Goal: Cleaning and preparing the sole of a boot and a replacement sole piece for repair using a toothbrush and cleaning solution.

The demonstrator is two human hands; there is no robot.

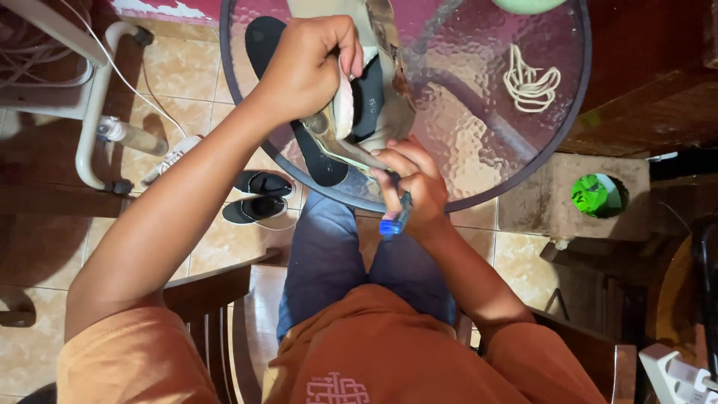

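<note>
Round textured glass table (479, 112) over tan tiled floor (179, 82); left hand (307, 67) grips a worn grey shoe (366, 97) at the near rim, right hand (415, 187) clenches a blue-handled brush (395, 221).

1. The shoe (374, 90) runs under the left hand (307, 67), so its heel end is hidden; its toe is cut off by the top edge.
2. The blue-handled tool (395, 218) disappears into the right hand (415, 187); its working end cannot be seen.
3. The green object (527, 4) on the tabletop (486, 142) is cut by the top edge; its kind is unclear.
4. The white device (677, 374) at the lower right corner is cut off.
5. The dark insole (263, 41) lies partly behind the left wrist.
</note>
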